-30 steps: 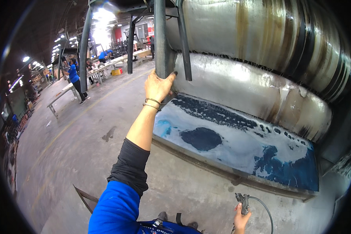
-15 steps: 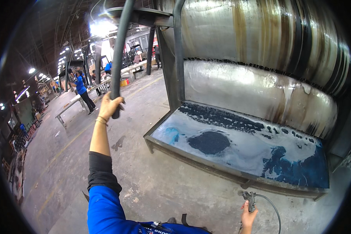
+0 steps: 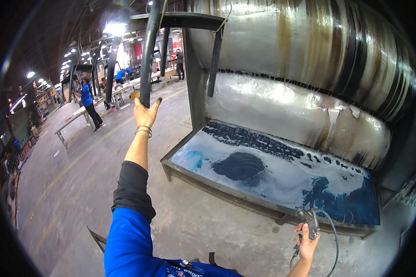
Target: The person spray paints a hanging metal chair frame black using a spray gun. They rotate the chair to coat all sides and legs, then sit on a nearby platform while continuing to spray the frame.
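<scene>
My left hand [image 3: 146, 113] is raised on an outstretched arm and holds the lower end of a dark, round furniture leg [image 3: 149, 60]. The leg belongs to a dark hanging frame [image 3: 185, 20] with several legs, perhaps a stool or chair; its top runs out of view. The thumb points up beside the leg, and the other fingers are partly hidden behind it. Lower right, my right hand [image 3: 307, 244] is wrapped around a metal spray gun [image 3: 311, 223] with a grey hose [image 3: 336, 231] curving from it. The gun's head overlaps the front edge of the liquid-filled trough.
A low metal trough [image 3: 226, 195] of dark blue liquid with pale foam stands ahead right. Behind it rises a stained, curved metal wall [image 3: 282, 37]. At the left are work tables [image 3: 74, 121], a worker in blue [image 3: 87, 98] and other people farther back.
The hanging frame has turned, and its far right leg now hangs in front of the metal wall. My left hand has moved up and right. My right hand has lifted the spray gun.
</scene>
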Available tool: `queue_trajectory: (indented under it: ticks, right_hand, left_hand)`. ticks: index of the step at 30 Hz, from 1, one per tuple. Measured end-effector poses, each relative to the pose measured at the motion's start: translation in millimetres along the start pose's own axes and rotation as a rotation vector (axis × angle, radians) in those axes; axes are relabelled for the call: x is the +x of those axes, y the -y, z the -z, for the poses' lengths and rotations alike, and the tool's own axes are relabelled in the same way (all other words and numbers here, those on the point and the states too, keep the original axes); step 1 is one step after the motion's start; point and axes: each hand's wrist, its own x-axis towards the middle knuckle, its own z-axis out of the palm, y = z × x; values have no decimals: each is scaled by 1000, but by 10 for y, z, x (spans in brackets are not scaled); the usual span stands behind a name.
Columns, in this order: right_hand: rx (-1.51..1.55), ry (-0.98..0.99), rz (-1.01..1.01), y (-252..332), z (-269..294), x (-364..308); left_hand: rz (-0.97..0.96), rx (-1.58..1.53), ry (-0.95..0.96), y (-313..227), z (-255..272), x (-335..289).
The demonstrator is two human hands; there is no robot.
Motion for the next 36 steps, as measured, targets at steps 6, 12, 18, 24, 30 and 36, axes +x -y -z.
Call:
queue_trajectory:
  ticks: [6, 12, 18, 24, 30, 36]
  right_hand:
    - [161, -113, 86, 197, -495, 182]
    - [362, -213, 54, 364, -1442, 502]
    - [612, -190, -27, 681, -2221, 886]
    - [723, -171, -21, 1274, -2979, 1448]
    - [914, 11, 152, 2094, -3541, 1715]
    - [770, -134, -16, 1868, -3731, 1786]
  left_hand:
    - [195, -129, 156, 252, -49, 24]
    - [154, -295, 126, -116, -80, -369]
    - [206, -661, 432, -675, 284, -887]
    - [203, -836, 503, -1129, 754, -1299]
    - [205, -847, 501, -1123, 1015, -1314]
    - [219, -821, 520, -984, 1181, -1247]
